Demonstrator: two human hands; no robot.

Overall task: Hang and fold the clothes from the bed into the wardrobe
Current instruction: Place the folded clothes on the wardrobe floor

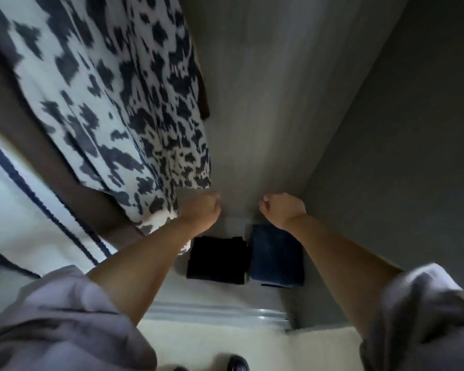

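Black-and-white patterned dress [113,103] hangs inside the wardrobe [279,103], its hem touching the left hand [201,207]. Both the left hand and the right hand [281,208] reach in with fingers curled, and neither visibly holds anything. Below them, folded black trousers [216,261] and folded blue jeans [276,258] lie side by side, touching, on the wardrobe floor.

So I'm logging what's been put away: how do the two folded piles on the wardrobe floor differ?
The black pile sits to the left, the blue pile to the right. The black one is too dark to show any fold or texture; the blue one looks like denim, with a visible fold edge. Both are folded into rectangles, lying side by side and seemingly touching.
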